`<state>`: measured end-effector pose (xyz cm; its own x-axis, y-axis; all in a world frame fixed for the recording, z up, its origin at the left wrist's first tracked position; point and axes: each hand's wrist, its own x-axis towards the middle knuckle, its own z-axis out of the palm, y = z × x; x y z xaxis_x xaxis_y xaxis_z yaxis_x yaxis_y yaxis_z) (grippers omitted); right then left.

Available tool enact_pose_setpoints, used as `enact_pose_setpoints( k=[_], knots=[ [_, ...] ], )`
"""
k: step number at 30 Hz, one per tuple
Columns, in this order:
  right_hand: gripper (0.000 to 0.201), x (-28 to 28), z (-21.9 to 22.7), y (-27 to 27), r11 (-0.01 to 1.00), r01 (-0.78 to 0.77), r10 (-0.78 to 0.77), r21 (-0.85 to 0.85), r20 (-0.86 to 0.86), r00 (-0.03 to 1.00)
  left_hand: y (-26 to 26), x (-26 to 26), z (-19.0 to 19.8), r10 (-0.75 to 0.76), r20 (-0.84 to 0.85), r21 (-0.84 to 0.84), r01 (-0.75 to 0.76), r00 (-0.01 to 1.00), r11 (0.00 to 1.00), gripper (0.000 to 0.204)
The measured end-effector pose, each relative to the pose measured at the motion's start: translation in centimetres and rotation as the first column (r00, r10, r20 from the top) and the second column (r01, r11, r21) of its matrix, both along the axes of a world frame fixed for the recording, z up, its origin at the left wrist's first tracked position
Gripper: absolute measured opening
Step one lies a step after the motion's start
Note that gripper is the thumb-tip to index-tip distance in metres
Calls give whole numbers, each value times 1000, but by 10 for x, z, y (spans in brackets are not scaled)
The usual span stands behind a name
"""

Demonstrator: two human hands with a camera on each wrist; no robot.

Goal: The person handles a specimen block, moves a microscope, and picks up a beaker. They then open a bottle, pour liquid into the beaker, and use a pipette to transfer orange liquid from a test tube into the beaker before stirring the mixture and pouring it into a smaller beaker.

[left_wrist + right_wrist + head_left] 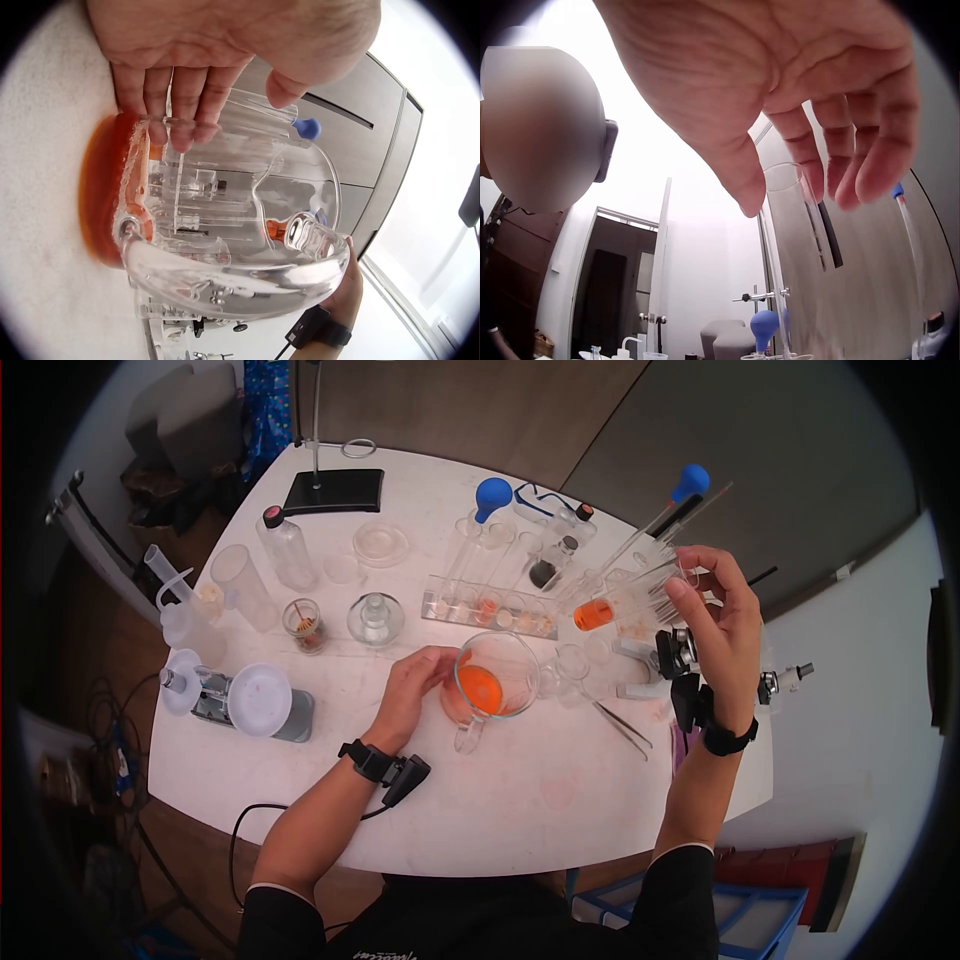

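A clear glass jug (512, 672) with a handle, orange liquid in its bottom, stands upright on the white table. The fingers of the left hand (412, 685) rest nearly straight against its side; in the left wrist view the left hand (217, 52) touches the jug wall (232, 279) low down, thumb apart from it. Raised at the right, the right hand (722, 610) pinches the top of a glass tube (640, 592), tilted in the head view, with orange liquid at its lower end. The right wrist view shows the right hand (780, 82) with thumb and fingers around the tube's mouth (783, 178).
Behind the jug stands a tube rack (490, 610) with several tubes. Tweezers (625, 730) lie to its right, near small glassware. At left are a balance (262, 700), a wash bottle (188, 622), a jar (304, 628) and a glass burner (376, 620). A stand (335, 490) is at the back.
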<state>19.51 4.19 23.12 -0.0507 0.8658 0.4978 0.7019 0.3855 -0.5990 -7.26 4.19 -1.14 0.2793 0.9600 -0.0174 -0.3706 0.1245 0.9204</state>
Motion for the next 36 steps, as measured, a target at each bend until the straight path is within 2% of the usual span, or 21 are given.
enact_pose_setpoints(
  k=[5,11,14,18,21,26,29,32,36],
  knots=[
    [25,10,-7,-14,998,-62,66,24,-243,968,0,1,0,2,8,-11,-2,1000,1000,51],
    [27,6,-34,-11,964,-148,214,221,-319,923,-1,2,-1,40,73,-11,-40,997,999,45],
    [29,1,-38,-13,945,-223,212,238,68,975,-1,2,-1,39,69,-7,-39,997,999,45],
    [37,-14,-42,-16,926,-327,238,191,380,894,0,0,0,-1,0,5,1,1000,1000,52],
    [40,-25,-48,-19,917,-380,266,123,522,810,0,0,0,2,-5,5,-2,1000,1000,52],
    [35,-42,-54,-17,890,-455,312,24,696,647,0,0,0,-1,-6,-2,1,1000,1000,51],
    [28,-45,-59,-14,887,-455,370,-79,712,597,0,0,0,-2,-15,4,2,1000,1000,51],
    [27,-48,-61,-11,889,-446,355,-107,776,521,0,0,-3,1,-14,8,-1,1000,1000,51],
    [26,-49,-66,-6,874,-483,319,-56,815,483,0,0,-1,-2,-14,11,2,1000,1000,52]
  ],
)
